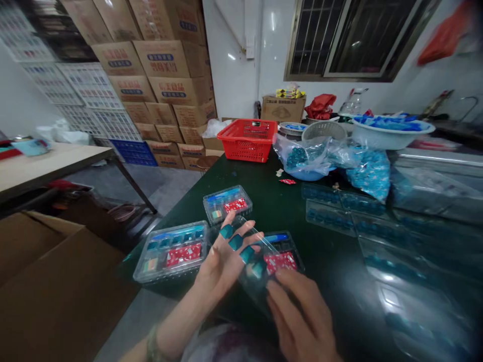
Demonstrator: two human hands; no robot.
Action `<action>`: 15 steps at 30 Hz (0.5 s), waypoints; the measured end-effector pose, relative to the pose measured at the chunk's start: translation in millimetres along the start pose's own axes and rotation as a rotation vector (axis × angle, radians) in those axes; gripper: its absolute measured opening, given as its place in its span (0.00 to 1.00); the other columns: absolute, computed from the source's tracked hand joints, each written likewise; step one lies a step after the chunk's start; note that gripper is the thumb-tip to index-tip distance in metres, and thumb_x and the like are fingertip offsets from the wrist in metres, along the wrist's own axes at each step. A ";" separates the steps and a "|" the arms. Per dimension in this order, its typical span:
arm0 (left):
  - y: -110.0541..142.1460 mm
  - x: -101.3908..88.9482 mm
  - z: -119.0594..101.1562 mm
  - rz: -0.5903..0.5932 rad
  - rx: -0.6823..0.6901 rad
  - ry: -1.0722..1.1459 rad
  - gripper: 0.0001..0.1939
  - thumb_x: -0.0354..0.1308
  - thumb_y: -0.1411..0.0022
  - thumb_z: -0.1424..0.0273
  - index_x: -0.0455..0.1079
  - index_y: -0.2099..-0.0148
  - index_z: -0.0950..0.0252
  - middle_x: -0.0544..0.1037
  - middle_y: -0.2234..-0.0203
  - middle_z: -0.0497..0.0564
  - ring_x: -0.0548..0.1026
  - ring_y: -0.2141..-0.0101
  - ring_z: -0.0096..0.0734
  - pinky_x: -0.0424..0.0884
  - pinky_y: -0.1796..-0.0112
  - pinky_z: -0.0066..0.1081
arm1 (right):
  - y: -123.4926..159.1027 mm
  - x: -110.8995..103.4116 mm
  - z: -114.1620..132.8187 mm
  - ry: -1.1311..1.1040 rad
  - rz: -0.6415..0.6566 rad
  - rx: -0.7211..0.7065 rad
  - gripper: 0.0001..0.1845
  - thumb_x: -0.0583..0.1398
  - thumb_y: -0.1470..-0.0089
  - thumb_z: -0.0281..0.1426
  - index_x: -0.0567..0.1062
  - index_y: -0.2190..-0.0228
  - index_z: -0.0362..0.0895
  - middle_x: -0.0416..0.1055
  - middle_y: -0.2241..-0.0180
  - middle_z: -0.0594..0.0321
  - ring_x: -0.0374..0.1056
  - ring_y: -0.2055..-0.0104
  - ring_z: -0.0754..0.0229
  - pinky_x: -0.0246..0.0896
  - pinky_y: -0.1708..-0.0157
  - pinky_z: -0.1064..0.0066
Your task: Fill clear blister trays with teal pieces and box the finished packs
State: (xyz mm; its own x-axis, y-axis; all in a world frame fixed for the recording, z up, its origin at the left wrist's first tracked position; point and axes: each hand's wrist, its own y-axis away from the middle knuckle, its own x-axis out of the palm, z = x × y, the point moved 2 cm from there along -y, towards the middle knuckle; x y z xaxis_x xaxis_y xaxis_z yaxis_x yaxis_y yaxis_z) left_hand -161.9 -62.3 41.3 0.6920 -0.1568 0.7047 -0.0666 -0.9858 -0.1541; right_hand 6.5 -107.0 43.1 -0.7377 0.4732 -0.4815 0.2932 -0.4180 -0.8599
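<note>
My left hand has teal bands on several fingers, which are stretched out against a clear plastic lid. My right hand grips the same lid from below, fingers curled on its near edge. Under the lid lies an open clear tray holding a red patterned packet and blue pieces. A closed clear box with the same contents sits to the left. A smaller one lies further back on the dark green table.
A red basket stands at the table's far end. Clear bags of blue pieces, white bowls and rows of empty clear trays fill the right side. Stacked cartons line the back wall. A brown carton stands at left.
</note>
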 end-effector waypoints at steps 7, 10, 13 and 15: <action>14.3 -12.3 0.0 -0.163 -0.219 -0.664 0.23 0.49 0.39 0.57 0.56 0.46 0.65 0.71 0.61 0.58 0.72 0.68 0.35 0.66 0.75 0.27 | -22.8 -5.2 -60.9 -0.233 0.022 0.519 0.20 0.56 0.47 0.28 0.65 0.51 0.47 0.69 0.62 0.60 0.68 0.63 0.62 0.66 0.65 0.71; 19.6 -24.3 2.8 -0.142 -0.349 -0.965 0.21 0.47 0.39 0.54 0.64 0.59 0.69 0.74 0.71 0.54 0.70 0.79 0.27 0.57 0.84 0.22 | -23.2 22.3 -96.5 -0.397 0.108 0.682 0.18 0.54 0.46 0.33 0.66 0.52 0.43 0.70 0.67 0.61 0.67 0.69 0.64 0.65 0.68 0.72; 23.1 -34.1 10.7 -0.124 -0.432 -1.130 0.23 0.44 0.39 0.53 0.63 0.72 0.69 0.73 0.79 0.52 0.66 0.84 0.24 0.57 0.84 0.22 | -11.3 54.9 -122.8 -0.435 0.289 0.751 0.20 0.52 0.46 0.37 0.68 0.54 0.39 0.70 0.71 0.61 0.67 0.71 0.62 0.64 0.68 0.70; 23.7 -38.0 15.2 -0.122 -0.448 -1.223 0.24 0.43 0.39 0.52 0.60 0.75 0.67 0.71 0.82 0.50 0.65 0.85 0.24 0.58 0.82 0.23 | -2.0 69.7 -132.9 -0.333 0.393 0.766 0.21 0.52 0.46 0.38 0.68 0.55 0.39 0.70 0.71 0.60 0.67 0.71 0.62 0.64 0.68 0.69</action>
State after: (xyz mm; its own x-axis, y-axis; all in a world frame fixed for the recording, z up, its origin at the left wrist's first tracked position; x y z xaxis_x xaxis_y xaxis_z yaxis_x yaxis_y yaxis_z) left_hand -178.8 -78.8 0.3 0.8961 -0.1437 -0.4199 -0.0252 -0.9611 0.2750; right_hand 35.3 29.9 -11.3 -0.8419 -0.0093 -0.5395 0.1648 -0.9565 -0.2406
